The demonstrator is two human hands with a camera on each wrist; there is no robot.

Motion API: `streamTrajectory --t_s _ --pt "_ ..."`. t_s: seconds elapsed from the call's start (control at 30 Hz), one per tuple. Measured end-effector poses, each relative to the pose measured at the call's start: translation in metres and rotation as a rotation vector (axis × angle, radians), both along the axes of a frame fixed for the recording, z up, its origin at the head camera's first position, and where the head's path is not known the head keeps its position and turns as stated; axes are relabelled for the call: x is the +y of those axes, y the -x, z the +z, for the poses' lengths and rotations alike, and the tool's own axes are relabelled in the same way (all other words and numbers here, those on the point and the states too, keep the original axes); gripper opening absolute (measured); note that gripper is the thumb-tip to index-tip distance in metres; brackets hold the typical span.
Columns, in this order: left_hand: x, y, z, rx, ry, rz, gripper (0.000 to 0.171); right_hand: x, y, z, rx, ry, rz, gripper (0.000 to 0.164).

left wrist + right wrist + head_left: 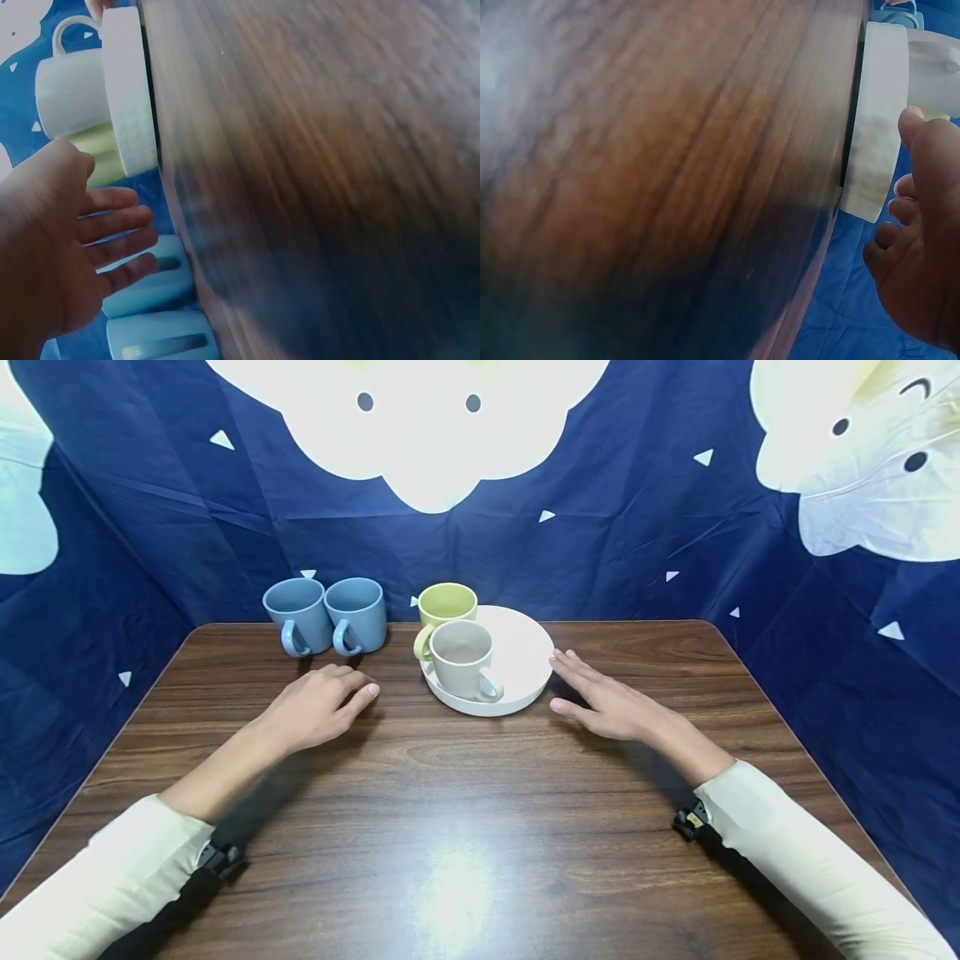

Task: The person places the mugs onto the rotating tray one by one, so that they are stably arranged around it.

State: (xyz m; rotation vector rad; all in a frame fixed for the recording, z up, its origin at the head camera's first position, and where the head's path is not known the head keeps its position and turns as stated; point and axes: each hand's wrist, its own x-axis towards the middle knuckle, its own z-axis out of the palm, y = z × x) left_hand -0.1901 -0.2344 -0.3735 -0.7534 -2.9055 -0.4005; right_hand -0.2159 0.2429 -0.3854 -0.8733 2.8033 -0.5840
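A white round plate (525,647) with a raised rim stands toward the back of the table. On it sits a pale grey-white mug (456,675), its handle turned to the right. Behind that is a yellow-green mug (447,602), partly hidden, handle to the left. My right hand (611,700) is just right of the plate, fingers extended, fingertips close to the rim; touching or apart, I cannot tell. My left hand (318,706) hovers in front of two blue mugs, fingers loosely bent and holding nothing. The left blue mug (295,606) and the right blue mug (358,608) stand side by side.
The brown wooden table (465,802) has rounded back corners. A dark blue cloth (622,560) with white cloud shapes hangs right behind the table and along both sides. The mugs and plate stand near the back edge.
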Motion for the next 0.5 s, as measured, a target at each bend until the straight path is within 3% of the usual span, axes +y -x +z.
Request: streamTrajectory --t_s 0.17,0.5 --pt "-0.006 0.001 0.001 -0.032 -0.013 0.040 0.042 -0.002 0.000 0.001 -0.013 -0.012 0.009 0.084" --pt "-0.024 0.003 -0.002 -0.025 -0.018 0.079 0.042 -0.003 -0.001 0.002 0.010 -0.037 0.032 0.083"
